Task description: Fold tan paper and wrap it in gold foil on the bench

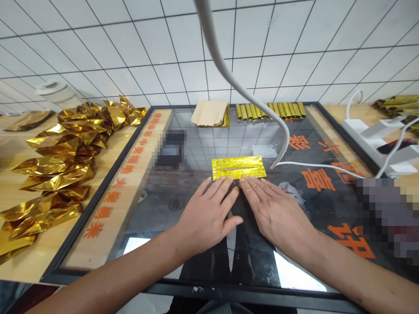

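Observation:
A shiny gold foil paper (238,162) lies flat on the dark glass tabletop (196,148), with a narrow lengthwise slit or seam across its middle. My left hand (209,213) rests palm down, its fingertips on the paper's near edge and its thumb spread to the right. Beside it, my right hand (270,200) is also laid flat, fingers stretched out and pressing the near edge at the right. Neither hand grasps anything. Behind the paper are a stack of tan-backed foil sheets (209,113) and a row of rolled gold tubes (271,111).
Folded gold foil pieces (72,144) are heaped on the wooden surface at the left. A white lamp neck (242,87) arches down near the paper. At the right, a white power strip (376,135) trails cables. A white tiled wall (147,52) closes off the back.

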Available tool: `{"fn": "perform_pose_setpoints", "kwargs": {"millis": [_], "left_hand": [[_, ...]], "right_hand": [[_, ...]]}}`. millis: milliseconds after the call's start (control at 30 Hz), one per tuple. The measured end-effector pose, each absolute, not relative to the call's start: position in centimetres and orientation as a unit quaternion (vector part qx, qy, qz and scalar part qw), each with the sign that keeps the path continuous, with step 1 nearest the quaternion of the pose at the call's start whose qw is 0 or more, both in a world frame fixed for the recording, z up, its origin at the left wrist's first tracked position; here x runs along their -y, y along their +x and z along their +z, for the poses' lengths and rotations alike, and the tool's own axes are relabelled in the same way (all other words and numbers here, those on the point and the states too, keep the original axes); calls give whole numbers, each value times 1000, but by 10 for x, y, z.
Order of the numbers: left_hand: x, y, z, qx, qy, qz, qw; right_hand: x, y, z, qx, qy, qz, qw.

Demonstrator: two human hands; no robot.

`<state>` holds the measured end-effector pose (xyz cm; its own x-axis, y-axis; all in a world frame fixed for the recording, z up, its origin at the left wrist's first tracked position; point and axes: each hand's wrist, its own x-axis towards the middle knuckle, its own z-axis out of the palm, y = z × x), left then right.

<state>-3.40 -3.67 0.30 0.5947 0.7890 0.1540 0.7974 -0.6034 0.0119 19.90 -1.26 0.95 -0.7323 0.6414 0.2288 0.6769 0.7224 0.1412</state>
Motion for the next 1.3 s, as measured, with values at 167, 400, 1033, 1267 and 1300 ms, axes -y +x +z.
{"fn": "perform_pose_setpoints", "kwargs": {"millis": [167,400,1033,1267,1300], "left_hand": [[43,-50,0,458,-886,-74,28],[45,-58,-4,459,-883,-97,31],[30,-39,10,389,-913,-121,23],[25,-37,-5,400,-909,-120,14],[25,-38,-6,401,-908,-119,16]], "right_hand": [[13,199,10,925,-351,-122,78],[12,199,8,921,-352,-138,93],[13,196,6,920,-367,-108,86],[11,196,10,918,-377,-96,74],[10,196,11,917,-380,-96,71]]}}
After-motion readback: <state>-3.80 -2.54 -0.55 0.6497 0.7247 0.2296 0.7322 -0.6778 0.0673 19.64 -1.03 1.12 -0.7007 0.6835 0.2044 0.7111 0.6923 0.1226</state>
